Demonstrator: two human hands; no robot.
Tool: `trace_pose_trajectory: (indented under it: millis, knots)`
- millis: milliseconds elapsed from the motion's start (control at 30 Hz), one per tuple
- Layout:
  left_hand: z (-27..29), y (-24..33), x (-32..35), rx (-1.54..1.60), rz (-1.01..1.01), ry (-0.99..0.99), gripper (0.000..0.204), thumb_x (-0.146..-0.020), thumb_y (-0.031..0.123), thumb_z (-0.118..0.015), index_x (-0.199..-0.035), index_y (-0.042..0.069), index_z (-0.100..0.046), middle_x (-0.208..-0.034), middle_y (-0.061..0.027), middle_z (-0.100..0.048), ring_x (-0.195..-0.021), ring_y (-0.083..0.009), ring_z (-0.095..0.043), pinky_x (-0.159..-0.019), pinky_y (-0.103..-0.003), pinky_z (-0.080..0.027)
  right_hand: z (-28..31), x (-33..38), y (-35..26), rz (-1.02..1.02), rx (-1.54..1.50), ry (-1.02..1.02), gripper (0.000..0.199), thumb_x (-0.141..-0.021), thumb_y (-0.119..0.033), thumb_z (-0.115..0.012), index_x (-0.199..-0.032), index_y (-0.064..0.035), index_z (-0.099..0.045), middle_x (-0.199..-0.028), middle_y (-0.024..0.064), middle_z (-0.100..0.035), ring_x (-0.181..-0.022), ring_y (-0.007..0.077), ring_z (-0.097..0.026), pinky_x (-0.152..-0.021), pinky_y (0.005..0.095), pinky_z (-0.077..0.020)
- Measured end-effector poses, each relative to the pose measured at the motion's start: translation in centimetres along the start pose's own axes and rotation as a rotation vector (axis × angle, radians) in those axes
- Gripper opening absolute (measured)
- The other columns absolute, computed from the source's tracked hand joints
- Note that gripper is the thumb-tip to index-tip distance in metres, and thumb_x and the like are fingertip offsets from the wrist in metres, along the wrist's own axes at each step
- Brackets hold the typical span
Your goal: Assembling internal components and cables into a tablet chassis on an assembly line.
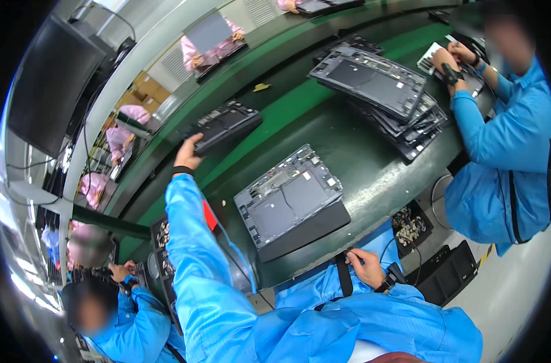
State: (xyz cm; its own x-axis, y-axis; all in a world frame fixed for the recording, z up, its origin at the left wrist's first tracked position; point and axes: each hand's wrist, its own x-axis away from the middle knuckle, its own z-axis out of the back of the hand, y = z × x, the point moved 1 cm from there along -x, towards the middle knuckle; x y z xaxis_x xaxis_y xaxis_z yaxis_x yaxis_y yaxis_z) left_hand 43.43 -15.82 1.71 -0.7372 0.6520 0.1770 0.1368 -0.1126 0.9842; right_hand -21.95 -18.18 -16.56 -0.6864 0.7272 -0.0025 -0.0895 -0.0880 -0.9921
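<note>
My left hand (189, 152) reaches far out to the left and grips the near left corner of a dark opened laptop base (227, 128) on the green line. Right in front of me on the bench lies another opened laptop (290, 202), its circuit board and large grey battery bared; a dark flat panel (314, 230) sticks out from under it. My right hand (366, 268) rests low by the bench edge, close to my lap. Its fingers are curled near a black strap (344, 275); what they hold, if anything, is too small to make out.
A slanting stack of opened laptops (378, 88) stands at the back right. Co-workers in blue sit to the right and lower left; others in pink work across the line. A coiled blue cord (236, 251) hangs by my left arm. Bins of small parts (408, 227) sit below the bench.
</note>
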Motion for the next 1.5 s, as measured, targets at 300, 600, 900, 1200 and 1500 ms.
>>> trace_pose_trajectory:
  millis: [300,600,900,1200,1500]
  knots:
    - [-18.4,12.9,4.5,0.219,-0.15,-0.497,0.039,-0.101,0.025,-0.069,-0.131,0.0,-0.062,-0.121,-0.0115,-0.072,-0.102,-0.0214,-0.072,-0.089,-0.037,-0.059,0.6,0.8,0.7,-0.004,-0.038,0.082,0.017,-0.1,-0.009,-0.065,-0.109,0.0036,-0.072,-0.085,0.0142,-0.075,-0.078,0.0206,-0.074,-0.072,0.0317,-0.0572]
    - [-40.2,11.1,0.8,-0.154,-0.138,-0.783,0.071,-0.092,0.029,-0.08,-0.148,-0.003,-0.051,-0.121,-0.0083,-0.072,-0.099,-0.014,-0.071,-0.082,-0.03,-0.057,5.3,3.8,-6.4,0.164,-0.134,0.422,0.017,-0.1,-0.003,-0.062,-0.104,0.0083,-0.073,-0.079,0.0121,-0.075,-0.071,0.0157,-0.072,-0.066,0.0285,-0.0568]
    - [-42.9,6.0,0.1,-0.509,-0.775,-0.075,0.078,-0.086,0.041,-0.081,-0.143,-0.005,-0.055,-0.136,-0.0241,-0.063,-0.128,-0.0316,-0.058,-0.109,-0.039,-0.045,19.8,-9.3,-12.9,0.403,0.003,0.931,0.025,-0.107,-0.014,-0.057,-0.101,0.0059,-0.07,-0.093,0.0065,-0.073,-0.085,0.0143,-0.066,-0.087,0.03,-0.0509]
    - [-49.9,-1.8,6.8,0.517,-0.271,-0.294,0.075,-0.095,0.027,-0.068,-0.154,0.007,-0.026,-0.147,-0.0149,-0.046,-0.133,-0.0279,-0.048,-0.113,-0.043,-0.039,33.4,-33.1,-16.1,0.381,-0.294,0.337,0.033,-0.109,-0.036,-0.055,-0.122,-0.0088,-0.068,-0.119,-0.0001,-0.07,-0.115,0.0126,-0.063,-0.098,0.0297,-0.0438]
    - [-49.3,-2.4,8.7,0.432,-0.234,-0.293,0.037,-0.104,0.037,-0.05,-0.118,0.005,-0.063,-0.115,-0.0131,-0.069,-0.106,-0.0281,-0.067,-0.098,-0.046,-0.052,32.3,-32.1,-13.2,0.459,0.249,0.254,0.04,-0.111,-0.032,-0.049,-0.127,0.0,-0.067,-0.136,0.0108,-0.064,-0.13,0.0206,-0.054,-0.113,0.0338,-0.036]
